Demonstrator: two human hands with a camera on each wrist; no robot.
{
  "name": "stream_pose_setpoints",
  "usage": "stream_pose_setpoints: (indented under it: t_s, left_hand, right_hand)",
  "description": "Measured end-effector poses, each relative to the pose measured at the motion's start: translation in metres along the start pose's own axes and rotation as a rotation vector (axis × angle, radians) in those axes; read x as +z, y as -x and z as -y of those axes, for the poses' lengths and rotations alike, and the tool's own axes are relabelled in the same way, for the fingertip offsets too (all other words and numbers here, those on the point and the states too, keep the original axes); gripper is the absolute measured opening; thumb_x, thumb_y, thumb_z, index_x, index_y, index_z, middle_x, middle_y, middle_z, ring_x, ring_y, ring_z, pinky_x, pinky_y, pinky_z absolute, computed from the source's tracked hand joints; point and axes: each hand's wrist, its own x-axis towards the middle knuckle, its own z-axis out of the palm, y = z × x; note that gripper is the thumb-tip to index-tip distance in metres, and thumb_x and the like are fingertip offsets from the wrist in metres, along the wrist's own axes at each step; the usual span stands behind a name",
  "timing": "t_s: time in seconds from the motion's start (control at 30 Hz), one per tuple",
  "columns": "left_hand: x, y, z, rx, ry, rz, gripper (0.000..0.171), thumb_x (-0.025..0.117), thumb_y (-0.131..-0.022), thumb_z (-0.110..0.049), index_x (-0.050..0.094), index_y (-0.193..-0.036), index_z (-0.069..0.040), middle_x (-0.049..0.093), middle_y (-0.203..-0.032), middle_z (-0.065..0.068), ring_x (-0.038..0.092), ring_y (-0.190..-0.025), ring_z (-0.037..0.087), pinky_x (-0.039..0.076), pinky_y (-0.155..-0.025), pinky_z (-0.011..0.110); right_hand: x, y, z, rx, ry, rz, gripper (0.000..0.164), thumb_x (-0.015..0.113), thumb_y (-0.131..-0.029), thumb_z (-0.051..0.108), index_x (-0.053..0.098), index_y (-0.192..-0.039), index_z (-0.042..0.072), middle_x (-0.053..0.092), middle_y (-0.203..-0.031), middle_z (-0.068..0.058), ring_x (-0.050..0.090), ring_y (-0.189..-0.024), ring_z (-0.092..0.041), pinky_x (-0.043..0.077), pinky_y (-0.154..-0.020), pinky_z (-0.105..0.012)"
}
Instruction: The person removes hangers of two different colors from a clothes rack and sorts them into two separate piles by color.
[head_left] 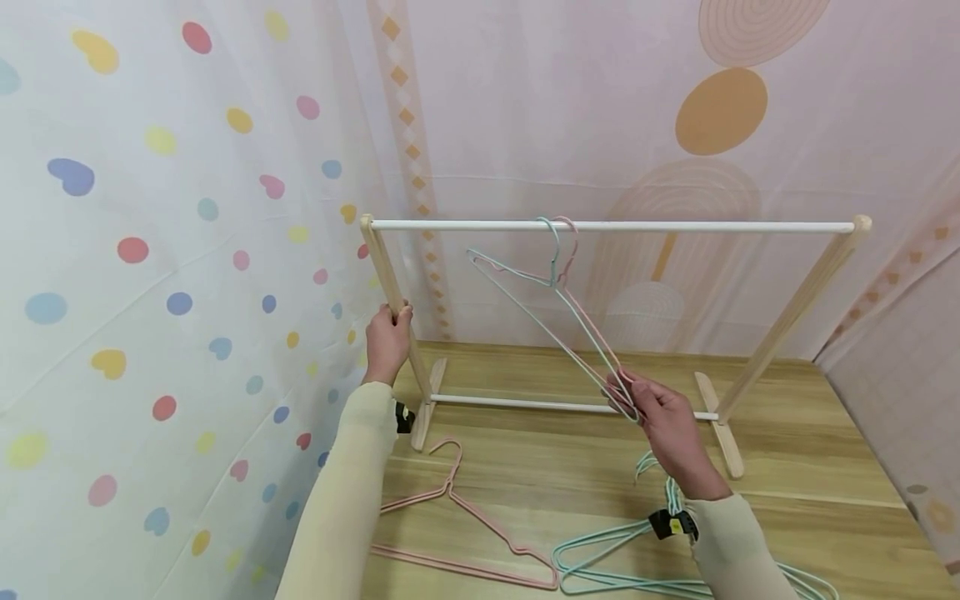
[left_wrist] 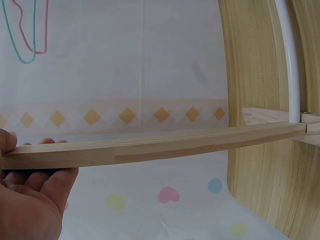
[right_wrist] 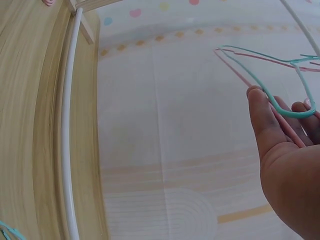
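Observation:
A small clothes rack has a white top rail point(head_left: 712, 227) between two wooden posts. Around its left post point(head_left: 390, 279) my left hand point(head_left: 387, 343) is wrapped, and the left wrist view shows the fingers curled about the wood point(left_wrist: 115, 151). From the rail hang a teal hanger point(head_left: 556, 250) and a pink hanger point(head_left: 576, 243), close together with their hooks over it. My right hand point(head_left: 670, 423) holds their lower right corners, which swing toward me at a tilt. In the right wrist view the pink wire point(right_wrist: 241, 76) runs between thumb and fingers, beside the teal corner point(right_wrist: 295, 115).
Pink hangers point(head_left: 483, 518) lie on the wooden table in front of the rack's left side. Several teal hangers point(head_left: 600, 533) lie stacked beneath my right forearm. A white lower rail point(head_left: 510, 403) joins the rack's feet. A dotted curtain point(head_left: 247, 333) stands close at the left.

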Motion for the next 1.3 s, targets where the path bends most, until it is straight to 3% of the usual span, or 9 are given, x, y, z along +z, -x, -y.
stream_pose_setpoints:
  t_s: [0.17,0.33,0.53,0.7,0.9,1.07,1.3]
  left_hand:
    - [0.000,0.000,0.001,0.005,0.013,0.001,0.042,0.047,-0.103,-0.039,0.061,-0.120,-0.003,0.061,-0.091,0.016,0.049,-0.067,0.028,0.042,-0.059,0.039]
    - [0.001,0.000,0.001,0.006,0.016,0.002,0.037,0.048,-0.104,-0.033,0.061,-0.121,-0.003,0.062,-0.093,0.017,0.050,-0.068,0.028,0.042,-0.059,0.040]
    - [0.001,-0.001,0.000,0.007,0.027,0.003,0.033,0.049,-0.104,-0.030,0.061,-0.119,-0.003,0.058,-0.089,0.015,0.048,-0.066,0.027,0.042,-0.057,0.039]
    - [0.001,-0.001,0.000,0.012,0.023,0.000,0.033,0.048,-0.104,-0.030,0.061,-0.118,-0.003,0.057,-0.088,0.016,0.047,-0.065,0.028,0.041,-0.057,0.038]
    - [0.001,-0.001,0.001,0.009,0.018,-0.005,0.039,0.048,-0.103,-0.037,0.062,-0.118,-0.004,0.062,-0.095,0.016,0.050,-0.069,0.028,0.042,-0.060,0.039]
    - [0.001,-0.001,0.001,0.006,0.018,0.000,0.038,0.047,-0.104,-0.036,0.062,-0.119,-0.004,0.062,-0.097,0.016,0.050,-0.069,0.028,0.043,-0.060,0.039]
    - [0.001,-0.001,0.000,0.001,0.028,0.003,0.036,0.048,-0.104,-0.032,0.061,-0.121,-0.003,0.062,-0.099,0.017,0.052,-0.072,0.030,0.044,-0.063,0.040]
  right_hand:
    - [-0.002,0.000,0.002,-0.021,-0.015,-0.020,0.053,0.045,-0.105,0.024,0.039,-0.137,-0.018,0.058,-0.128,-0.021,0.061,-0.112,-0.023,0.047,-0.091,-0.031]
    - [-0.007,0.004,0.006,-0.050,0.010,-0.005,0.049,0.041,-0.106,0.024,0.043,-0.138,-0.012,0.061,-0.127,-0.014,0.061,-0.112,-0.023,0.045,-0.094,-0.031]
    - [-0.011,0.009,0.007,-0.097,-0.076,0.027,0.046,0.039,-0.106,0.017,0.041,-0.139,-0.014,0.055,-0.131,-0.024,0.059,-0.115,-0.027,0.044,-0.094,-0.035]
    - [-0.014,0.011,0.006,-0.139,-0.102,0.043,0.043,0.036,-0.106,0.014,0.042,-0.139,-0.013,0.056,-0.130,-0.023,0.059,-0.114,-0.031,0.044,-0.093,-0.040]
    - [-0.019,0.015,0.000,-0.204,-0.212,0.039,0.039,0.034,-0.106,0.008,0.044,-0.136,-0.015,0.057,-0.127,-0.026,0.061,-0.111,-0.033,0.047,-0.090,-0.039]
    - [-0.024,0.023,-0.003,-0.186,-0.310,0.051,0.038,0.033,-0.106,0.007,0.049,-0.136,-0.010,0.061,-0.125,-0.019,0.061,-0.111,-0.030,0.047,-0.090,-0.035]
    - [-0.030,0.037,-0.009,-0.120,-0.375,0.020,0.037,0.034,-0.106,0.008,0.050,-0.136,-0.008,0.061,-0.125,-0.021,0.061,-0.112,-0.030,0.045,-0.091,-0.039]
